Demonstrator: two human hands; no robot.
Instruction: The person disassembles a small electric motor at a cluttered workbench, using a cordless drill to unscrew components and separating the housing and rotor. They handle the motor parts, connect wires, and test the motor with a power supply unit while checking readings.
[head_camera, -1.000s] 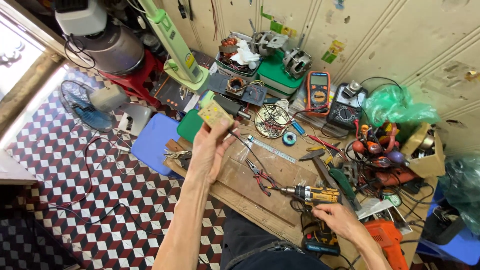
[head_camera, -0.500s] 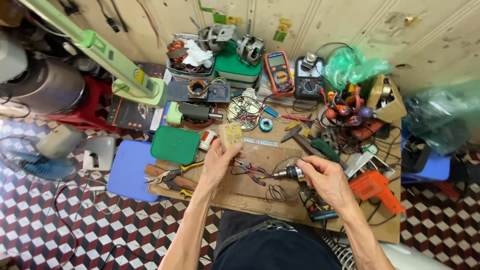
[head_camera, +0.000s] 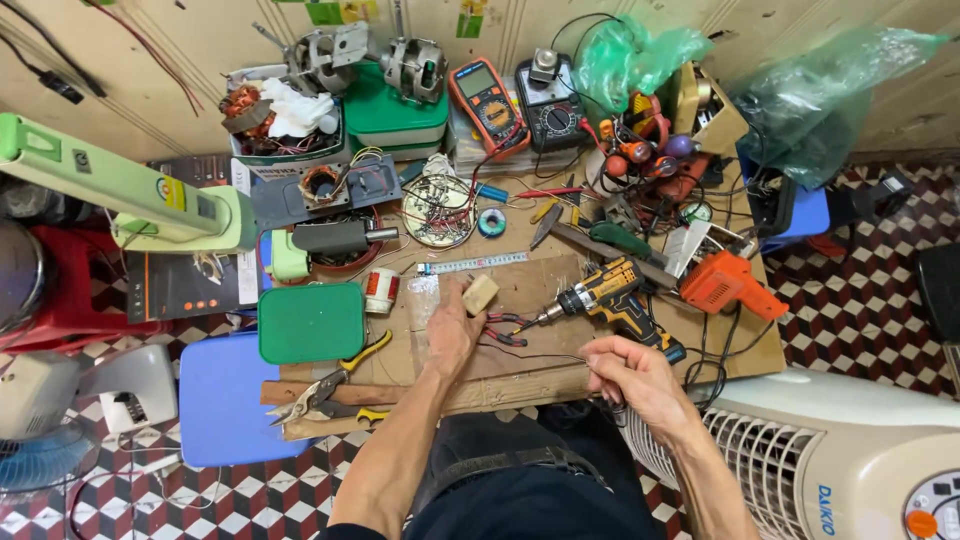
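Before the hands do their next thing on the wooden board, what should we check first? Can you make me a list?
1. Left hand has a firm hold of the small tan block: ok, fingers wrap it.
2. Right hand pinches the thin dark wire: ok, though which fingers grip it is too small to tell.
3. Cordless drill lies at rest, no hand on it: ok.
4. Drill tip points away from the hands: not ok, it points toward the left hand.
5. Red-handled pliers lie out of the way: not ok, they lie right beside the left hand.
6. Drill switched off: cannot tell.
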